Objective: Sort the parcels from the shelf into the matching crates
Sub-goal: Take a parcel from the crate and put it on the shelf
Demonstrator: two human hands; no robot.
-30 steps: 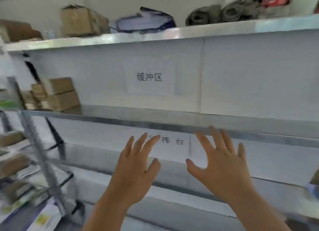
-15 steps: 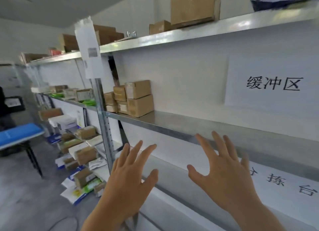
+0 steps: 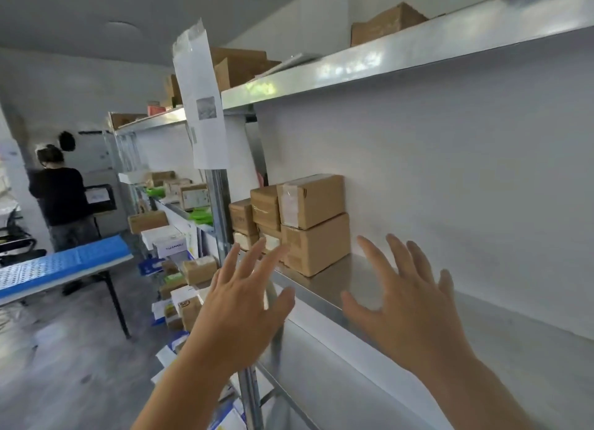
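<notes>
fingers spread and straight on both hands, grasping nothing. left hand (image 3: 239, 304) raised with fingertips in front of the cardboard parcels (image 3: 308, 224); right hand (image 3: 406, 301) just right of them, over the metal shelf (image 3: 401, 304). parcels stacked at the shelf's left end, against the white back panel. judgement: taped, stiff boxes, likely light; take the top box (image 3: 310, 200) by opposite side faces. both forearms reach up and forward, palms facing the stack.

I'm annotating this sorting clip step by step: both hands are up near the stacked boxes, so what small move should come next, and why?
Probably reach both hands forward onto the top cardboard box of the stack. The left hand and right hand are open, hold nothing and point toward it, and it lies uncovered on the metal shelf.
</notes>
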